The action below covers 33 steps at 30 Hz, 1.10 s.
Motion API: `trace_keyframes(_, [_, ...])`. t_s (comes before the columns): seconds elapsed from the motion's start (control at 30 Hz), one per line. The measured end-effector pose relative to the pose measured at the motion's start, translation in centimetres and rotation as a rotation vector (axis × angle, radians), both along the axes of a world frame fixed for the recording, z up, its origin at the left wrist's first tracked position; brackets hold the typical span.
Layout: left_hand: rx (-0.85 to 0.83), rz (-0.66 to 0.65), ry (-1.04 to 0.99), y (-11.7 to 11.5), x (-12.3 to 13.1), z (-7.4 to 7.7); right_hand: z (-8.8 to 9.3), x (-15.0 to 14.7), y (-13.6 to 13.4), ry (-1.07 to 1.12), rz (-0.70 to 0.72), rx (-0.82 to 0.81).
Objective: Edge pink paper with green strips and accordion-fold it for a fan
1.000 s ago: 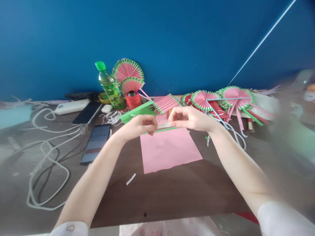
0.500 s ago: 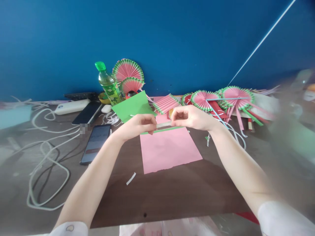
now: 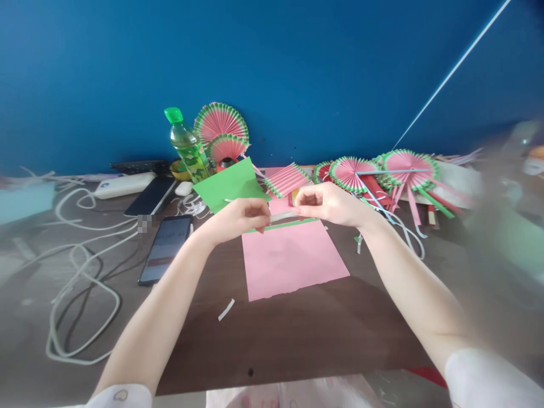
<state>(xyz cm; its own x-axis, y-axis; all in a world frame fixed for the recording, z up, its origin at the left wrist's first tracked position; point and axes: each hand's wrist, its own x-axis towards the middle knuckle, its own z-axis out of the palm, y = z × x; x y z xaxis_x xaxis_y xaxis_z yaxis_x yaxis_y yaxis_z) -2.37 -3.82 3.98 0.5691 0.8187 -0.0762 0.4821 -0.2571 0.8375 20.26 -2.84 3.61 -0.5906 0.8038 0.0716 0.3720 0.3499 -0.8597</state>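
A narrow whitish strip, apparently tape (image 3: 281, 216), stretches between my two hands, just above the far edge of a pink sheet of paper (image 3: 295, 258). My left hand (image 3: 244, 218) pinches its left end between thumb and fingers. The right end is pinched in my right hand (image 3: 321, 203). Along the paper's far edge runs a green band (image 3: 293, 224); whether the strip touches it I cannot tell. Behind my left hand a green sheet of paper (image 3: 232, 184) leans at a slant. A pleated pink paper piece with green edges (image 3: 289, 180) lies beyond my hands.
A bottle with a green cap (image 3: 189, 147) stands at the back beside round pleated fans (image 3: 221, 124). More fans (image 3: 351, 173) lie at back right. Left are a phone (image 3: 165, 249), a power bank (image 3: 125, 185) and looped white cable (image 3: 80, 360). A loose strip (image 3: 226, 310) lies in front.
The strip between my hands has tilted slightly, and my right fingers have shifted a little at its end. The pink paper and everything around stay in place.
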Motion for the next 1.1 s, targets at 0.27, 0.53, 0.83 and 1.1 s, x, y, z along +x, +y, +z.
trace_keyframes(0.27, [0.1,0.034,0.109,-0.26,0.16,0.22,-0.04,-0.12,0.12,-0.074,0.06,0.04])
trace_keyframes(0.53, [0.113,0.036,0.123,-0.29,0.21,0.21,-0.08,-0.05,0.17,-0.066,0.111,0.0])
trace_keyframes(0.83, [0.107,0.022,0.147,0.01,0.03,-0.27,0.06,0.01,0.14,-0.093,0.094,0.034])
trace_keyframes(1.1, [0.152,0.022,0.164,-0.02,-0.04,-0.06,0.34,-0.3,-0.01,-0.145,0.086,0.084])
